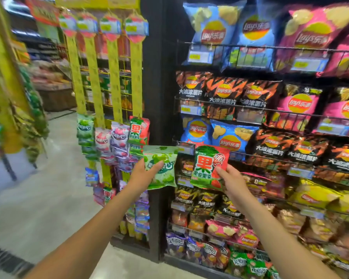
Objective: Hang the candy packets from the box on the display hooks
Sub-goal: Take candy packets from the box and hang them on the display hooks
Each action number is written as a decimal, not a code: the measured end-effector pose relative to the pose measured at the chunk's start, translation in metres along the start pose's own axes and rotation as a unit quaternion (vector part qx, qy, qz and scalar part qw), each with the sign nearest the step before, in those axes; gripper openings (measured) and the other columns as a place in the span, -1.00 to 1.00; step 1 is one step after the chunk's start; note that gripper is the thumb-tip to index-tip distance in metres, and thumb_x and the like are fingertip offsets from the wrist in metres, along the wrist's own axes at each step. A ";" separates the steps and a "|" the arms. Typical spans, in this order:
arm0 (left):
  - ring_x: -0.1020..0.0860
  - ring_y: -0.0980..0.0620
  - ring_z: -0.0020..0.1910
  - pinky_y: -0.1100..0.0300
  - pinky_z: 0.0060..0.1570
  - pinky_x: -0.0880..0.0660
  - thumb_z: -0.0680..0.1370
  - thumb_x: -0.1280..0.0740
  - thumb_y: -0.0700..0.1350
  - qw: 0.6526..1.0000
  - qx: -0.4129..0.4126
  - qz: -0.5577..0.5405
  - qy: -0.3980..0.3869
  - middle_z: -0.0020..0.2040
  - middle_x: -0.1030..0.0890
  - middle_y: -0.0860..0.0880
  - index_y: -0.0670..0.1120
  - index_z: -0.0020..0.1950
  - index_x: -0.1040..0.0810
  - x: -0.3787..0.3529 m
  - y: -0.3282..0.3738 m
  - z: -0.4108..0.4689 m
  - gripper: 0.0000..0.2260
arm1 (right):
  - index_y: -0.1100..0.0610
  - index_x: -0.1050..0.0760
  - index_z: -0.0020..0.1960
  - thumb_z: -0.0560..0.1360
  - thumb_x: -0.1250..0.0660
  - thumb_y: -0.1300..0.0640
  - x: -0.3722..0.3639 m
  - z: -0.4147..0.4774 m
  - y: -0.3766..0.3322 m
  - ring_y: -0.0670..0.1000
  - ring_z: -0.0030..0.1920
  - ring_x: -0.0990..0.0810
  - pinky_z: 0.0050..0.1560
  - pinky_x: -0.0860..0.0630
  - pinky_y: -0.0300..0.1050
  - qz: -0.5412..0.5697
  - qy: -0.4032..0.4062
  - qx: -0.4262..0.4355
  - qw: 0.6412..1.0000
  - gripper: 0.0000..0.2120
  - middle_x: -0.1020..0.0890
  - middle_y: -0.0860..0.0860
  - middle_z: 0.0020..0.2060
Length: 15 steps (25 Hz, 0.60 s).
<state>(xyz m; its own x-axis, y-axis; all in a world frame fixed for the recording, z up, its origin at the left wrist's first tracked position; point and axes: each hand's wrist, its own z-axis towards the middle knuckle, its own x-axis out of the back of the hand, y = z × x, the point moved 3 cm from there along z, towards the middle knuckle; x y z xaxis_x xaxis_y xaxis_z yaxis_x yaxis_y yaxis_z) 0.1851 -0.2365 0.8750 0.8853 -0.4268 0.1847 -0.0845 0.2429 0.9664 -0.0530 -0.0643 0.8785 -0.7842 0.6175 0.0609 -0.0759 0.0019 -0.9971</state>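
Observation:
My left hand [144, 174] grips a light green candy packet [161, 168] by its left side, held upright in front of the black shelf post. My right hand [231, 178] pinches a red and green candy packet [207, 166] at its right edge, held just right of the green one. To the left hang yellow display strips [114, 81] with candy packets clipped on: a green one [85, 129], pink and purple ones [120, 135], and a red and green one [139, 130]. The box is not in view.
A black shelf post [159, 87] separates the hanging strips from wire shelves [270, 48] packed with chip bags. Grey floor [48, 188] opens to the left, with another yellow display stand [4, 77] at the far left. The picture is motion-blurred.

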 end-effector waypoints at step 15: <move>-0.52 -0.09 0.41 -0.23 0.36 -0.51 0.21 -0.43 0.61 0.998 0.044 -0.027 0.033 0.48 -0.52 -0.02 0.05 0.56 -0.37 0.182 -0.066 0.087 0.06 | 0.05 -0.61 0.21 0.70 -0.26 0.10 -0.222 0.072 -0.012 0.08 0.09 -0.75 0.24 -0.62 0.22 0.025 -0.041 0.007 0.999 -0.82 -0.76 0.02 0.07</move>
<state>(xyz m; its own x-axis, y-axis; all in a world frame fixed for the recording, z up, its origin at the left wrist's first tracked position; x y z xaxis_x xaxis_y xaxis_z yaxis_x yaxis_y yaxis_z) 0.3122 -0.4056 0.8606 0.9175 -0.3784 0.1224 -0.0727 0.1430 0.9870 0.0781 -0.2580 0.8796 -0.8355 0.5493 0.0145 -0.0427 -0.0387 -0.9983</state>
